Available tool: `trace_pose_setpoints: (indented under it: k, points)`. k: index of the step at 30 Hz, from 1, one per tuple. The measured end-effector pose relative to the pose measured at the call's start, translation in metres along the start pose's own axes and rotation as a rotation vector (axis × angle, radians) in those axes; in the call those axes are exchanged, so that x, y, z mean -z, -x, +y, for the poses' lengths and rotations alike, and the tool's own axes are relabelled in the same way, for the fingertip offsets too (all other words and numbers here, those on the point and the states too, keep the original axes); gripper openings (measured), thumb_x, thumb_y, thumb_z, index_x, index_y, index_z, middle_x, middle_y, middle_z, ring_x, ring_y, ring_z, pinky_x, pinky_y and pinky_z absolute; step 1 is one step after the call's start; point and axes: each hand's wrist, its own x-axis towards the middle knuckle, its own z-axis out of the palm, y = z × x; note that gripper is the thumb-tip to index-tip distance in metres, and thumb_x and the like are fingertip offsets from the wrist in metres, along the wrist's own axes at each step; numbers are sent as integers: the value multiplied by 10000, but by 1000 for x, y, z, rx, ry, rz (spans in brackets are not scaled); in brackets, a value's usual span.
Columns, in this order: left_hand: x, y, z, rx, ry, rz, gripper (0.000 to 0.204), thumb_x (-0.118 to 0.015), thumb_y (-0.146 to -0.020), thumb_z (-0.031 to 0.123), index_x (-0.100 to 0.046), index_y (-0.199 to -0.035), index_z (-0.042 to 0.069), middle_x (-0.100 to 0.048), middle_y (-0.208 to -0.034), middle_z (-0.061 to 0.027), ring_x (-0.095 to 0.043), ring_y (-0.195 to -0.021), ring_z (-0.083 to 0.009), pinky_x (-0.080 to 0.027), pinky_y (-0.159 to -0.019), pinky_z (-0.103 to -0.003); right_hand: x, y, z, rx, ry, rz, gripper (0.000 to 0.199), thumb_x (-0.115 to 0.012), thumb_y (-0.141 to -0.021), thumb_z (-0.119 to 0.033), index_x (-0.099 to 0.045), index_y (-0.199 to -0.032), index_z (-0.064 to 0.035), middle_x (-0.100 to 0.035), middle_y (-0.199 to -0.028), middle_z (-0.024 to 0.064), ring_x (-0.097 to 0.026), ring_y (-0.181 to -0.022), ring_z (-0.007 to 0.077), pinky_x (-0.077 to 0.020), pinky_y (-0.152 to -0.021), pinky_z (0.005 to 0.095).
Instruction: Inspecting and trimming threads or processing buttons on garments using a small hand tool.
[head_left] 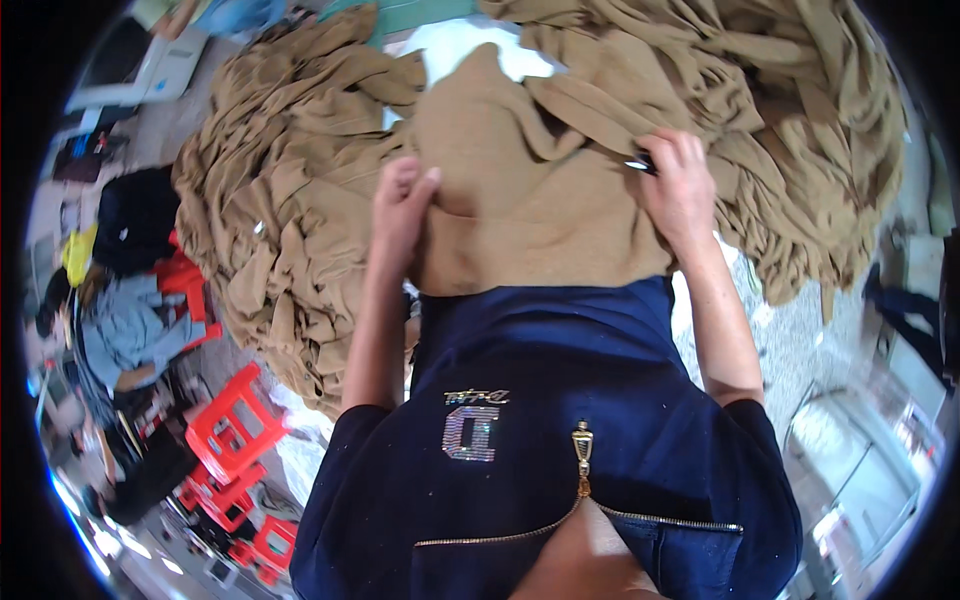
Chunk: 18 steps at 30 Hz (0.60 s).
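A brown knit garment [530, 225] lies spread in front of me, its straight lower edge against my dark blue top. My left hand [402, 205] is closed at the garment's left edge, fingers curled and thumb upward. Over on the right side, my right hand [682, 190] is closed round small thread snips [641, 163]. Their shiny tip and a dark part show between the fingers; the rest is hidden in the palm. That hand also rests on the garment's right edge, beside a folded brown strip [590, 112].
Heaps of brown knitwear lie on the left [290, 220] and on the right [790, 130]. Red plastic stools [235, 425] stand on the floor at the left, near seated people. A white machine [150, 65] is at the far left.
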Motion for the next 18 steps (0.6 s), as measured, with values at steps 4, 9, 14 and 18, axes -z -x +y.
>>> trace_pose_setpoints:
  k: [4,9,14,18]
  points:
    - [-1,21,34,2,-151,-197,90,-571,-819,-22,-629,-851,38,-592,-753,21,-545,-698,-55,-439,-614,-211,-6,11,34,-339,-412,41,226,-632,-794,47,-614,-1006,-29,-571,-937,87,-594,-865,196,-477,-772,277]
    - [-15,74,103,-118,103,-876,64,-619,-739,-30,-650,-741,26,-608,-754,-8,-556,-693,-77,-435,-602,-250,17,33,75,-512,-902,395,257,-611,-868,40,-608,-1111,-43,-616,-1074,39,-580,-983,129,-470,-871,257]
    - [-52,89,116,58,413,-1432,106,-577,-709,-36,-626,-799,-11,-596,-710,-19,-519,-638,-78,-415,-581,-259,81,40,129,-686,-1036,905,173,-575,-881,-8,-626,-1029,-83,-623,-998,47,-587,-948,185,-469,-901,358]
    - [-60,70,126,-217,-66,-1302,103,-629,-787,67,-597,-866,9,-618,-712,-41,-581,-666,-105,-457,-617,-278,129,60,162,-609,-1199,986,143,-538,-935,-87,-621,-1043,-42,-654,-1083,117,-612,-1021,251,-470,-942,418]
